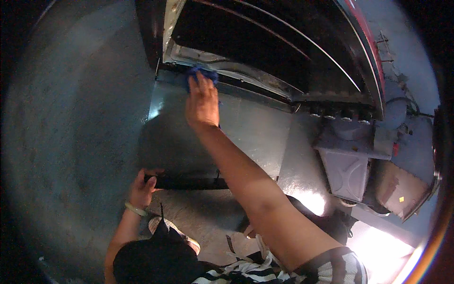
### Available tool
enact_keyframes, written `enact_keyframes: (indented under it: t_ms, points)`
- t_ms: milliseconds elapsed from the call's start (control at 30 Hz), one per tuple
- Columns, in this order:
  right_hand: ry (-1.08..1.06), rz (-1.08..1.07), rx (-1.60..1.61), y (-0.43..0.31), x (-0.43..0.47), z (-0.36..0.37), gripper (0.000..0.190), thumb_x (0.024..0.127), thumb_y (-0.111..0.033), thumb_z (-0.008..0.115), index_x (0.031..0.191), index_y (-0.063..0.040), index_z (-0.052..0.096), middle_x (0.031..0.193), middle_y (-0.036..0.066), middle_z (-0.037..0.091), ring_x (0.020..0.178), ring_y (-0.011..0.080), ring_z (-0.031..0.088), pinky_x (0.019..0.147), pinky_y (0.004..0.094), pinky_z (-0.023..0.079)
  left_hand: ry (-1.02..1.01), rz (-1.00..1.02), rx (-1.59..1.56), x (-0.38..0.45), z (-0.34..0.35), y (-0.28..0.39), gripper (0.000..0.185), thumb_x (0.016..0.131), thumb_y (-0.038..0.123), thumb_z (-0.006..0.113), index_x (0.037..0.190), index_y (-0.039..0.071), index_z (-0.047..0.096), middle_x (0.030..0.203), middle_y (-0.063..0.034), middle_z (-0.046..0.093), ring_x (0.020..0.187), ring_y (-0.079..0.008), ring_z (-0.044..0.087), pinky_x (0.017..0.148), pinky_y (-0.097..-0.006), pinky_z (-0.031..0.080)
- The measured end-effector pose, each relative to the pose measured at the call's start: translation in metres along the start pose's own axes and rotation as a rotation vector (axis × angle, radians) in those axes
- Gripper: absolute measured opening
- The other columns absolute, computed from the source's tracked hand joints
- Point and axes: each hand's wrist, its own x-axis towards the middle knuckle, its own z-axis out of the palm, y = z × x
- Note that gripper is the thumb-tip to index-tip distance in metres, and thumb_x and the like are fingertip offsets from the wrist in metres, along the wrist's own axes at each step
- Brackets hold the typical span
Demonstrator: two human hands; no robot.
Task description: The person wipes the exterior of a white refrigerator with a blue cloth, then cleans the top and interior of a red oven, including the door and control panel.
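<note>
My right hand point(204, 103) presses a blue cloth point(201, 74) against the far, hinged edge of an open oven door point(252, 131), folded down flat in front of me. Behind that edge is the open, dark cavity of the oven point(241, 39) with its pale metal frame. At the near left corner of the door, my left hand point(144, 186) holds the dark front edge or handle bar point(191, 183), thumb and fingers around it. The palm side of the right hand and part of the cloth are hidden.
Several knobs point(345, 115) line the appliance's front on the right. Beside it stand a grey plastic stool point(347, 170) and a brownish container point(400, 188). My shoe point(173, 230) is on the floor near the door's front edge. A grey floor point(81, 124) spreads out at left.
</note>
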Motion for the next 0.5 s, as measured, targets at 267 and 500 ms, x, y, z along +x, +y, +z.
enact_keyframes:
  t_ms: [267,500]
  points:
    - [-0.224,-0.394,0.184,-0.011,0.015,0.001,0.047,0.086,-0.009,0.048,0.133,-0.010,0.053,0.148,0.010,0.041,0.138,0.0310,0.035,0.116,0.0414,0.026,-0.045,0.045,0.011,0.011,0.001,-0.002,0.026,0.095,0.030,0.061,0.107,0.010,0.050,0.125,-0.0091,0.058,0.106,-0.0199,0.056,0.082,-0.0459,0.055]
    - [0.016,-0.039,-0.063,0.094,-0.035,-0.043,0.054,0.081,-0.008,0.053,0.135,-0.010,0.051,0.149,0.012,0.040,0.137,0.0345,0.035,0.114,0.0413,0.031,-0.014,0.052,0.018,0.005,0.005,-0.004,0.027,0.096,0.029,0.060,0.111,0.008,0.052,0.122,-0.0053,0.058,0.080,-0.0078,0.047,0.081,-0.0416,0.056]
